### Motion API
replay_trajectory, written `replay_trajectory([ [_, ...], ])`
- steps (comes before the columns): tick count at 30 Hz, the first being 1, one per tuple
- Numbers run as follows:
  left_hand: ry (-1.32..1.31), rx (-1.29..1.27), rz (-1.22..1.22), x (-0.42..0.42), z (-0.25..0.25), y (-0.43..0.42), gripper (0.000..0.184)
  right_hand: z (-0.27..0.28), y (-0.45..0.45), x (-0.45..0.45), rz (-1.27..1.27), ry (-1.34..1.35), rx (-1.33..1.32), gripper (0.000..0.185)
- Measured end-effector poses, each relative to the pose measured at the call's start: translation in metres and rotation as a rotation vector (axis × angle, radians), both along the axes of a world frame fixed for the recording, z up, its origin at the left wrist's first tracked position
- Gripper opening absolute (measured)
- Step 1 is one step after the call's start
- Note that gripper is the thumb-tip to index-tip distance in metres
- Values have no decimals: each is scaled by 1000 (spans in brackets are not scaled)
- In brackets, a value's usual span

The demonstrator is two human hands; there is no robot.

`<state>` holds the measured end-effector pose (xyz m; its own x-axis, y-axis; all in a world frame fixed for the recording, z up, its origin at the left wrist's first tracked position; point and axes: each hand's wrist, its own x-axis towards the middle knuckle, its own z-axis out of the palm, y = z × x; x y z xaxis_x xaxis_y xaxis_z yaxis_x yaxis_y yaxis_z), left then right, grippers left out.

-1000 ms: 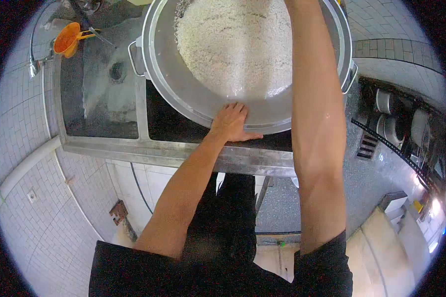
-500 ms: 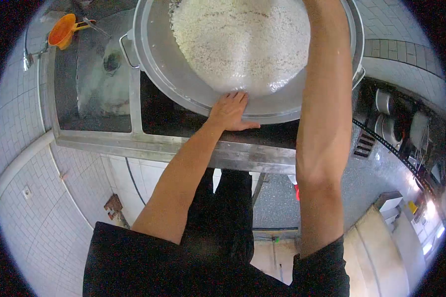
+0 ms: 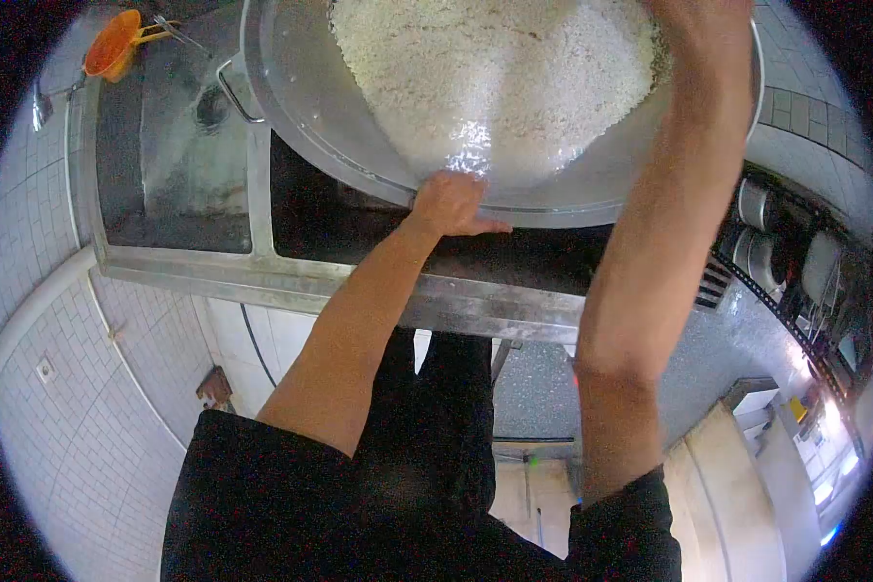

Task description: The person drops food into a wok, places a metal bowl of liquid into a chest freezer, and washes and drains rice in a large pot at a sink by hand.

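A wide metal pot (image 3: 359, 126) fills the top of the view, holding white grains (image 3: 495, 68) that look like rice, with shiny liquid at their near edge. My left hand (image 3: 451, 201) is closed over the pot's near rim, fingers inside and thumb along the outside. My right forearm crosses the pot's right side. Only the base of my right hand (image 3: 694, 15) shows at the top edge, blurred, and its fingers are hidden.
Left of the pot lies a metal sink basin (image 3: 179, 209) with a drain. An orange strainer (image 3: 113, 45) rests at its far left corner. The counter's front edge (image 3: 495, 296) runs before me. Metal pots (image 3: 759, 257) stand at the right.
The pot's near rim has shifted up in view and the pot looks more tilted. Liquid gleams closer to the near rim. My right arm has swung to the right; my left hand stays on the rim.
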<state>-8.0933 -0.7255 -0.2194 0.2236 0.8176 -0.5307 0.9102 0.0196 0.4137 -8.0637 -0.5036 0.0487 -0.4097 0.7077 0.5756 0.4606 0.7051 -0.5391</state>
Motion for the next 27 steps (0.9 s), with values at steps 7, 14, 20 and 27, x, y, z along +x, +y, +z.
replay_trajectory([
  [7, -8, -100, 43, 2, -14, 2, 83, 20, -20, 4, 18, -8, -173, 48],
  [14, -19, -143, 84, 1, -19, 0, 77, 31, -31, 1, -16, -38, -238, 49],
  [20, 12, -168, 71, 1, -31, 0, 78, 43, -47, -12, -168, -160, -305, 46],
  [27, -24, -5, 124, 4, -59, -13, 77, 19, -50, -1, 52, 84, 1, 47],
])
